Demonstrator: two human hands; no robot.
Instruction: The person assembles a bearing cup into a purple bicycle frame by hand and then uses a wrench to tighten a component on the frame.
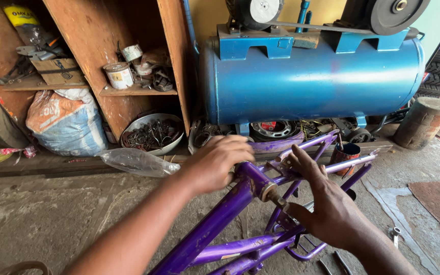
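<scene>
The left hand [217,164] clamps the purple bicycle frame [215,224] steady while the right hand [327,203], fingers spread, presses its axle end [272,193] just beside.

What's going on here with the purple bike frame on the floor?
A person crouches over a purple bicycle frame lying on a concrete floor. The left hand grips the frame's tube near its end, while the right hand rests open against the spindle sticking out there. A blue tank stands behind, and a wrench lies nearby.

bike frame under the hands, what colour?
Purple bicycle frame, paint scuffed in places; the head view shows it clearly, left hand gripping it.
</scene>
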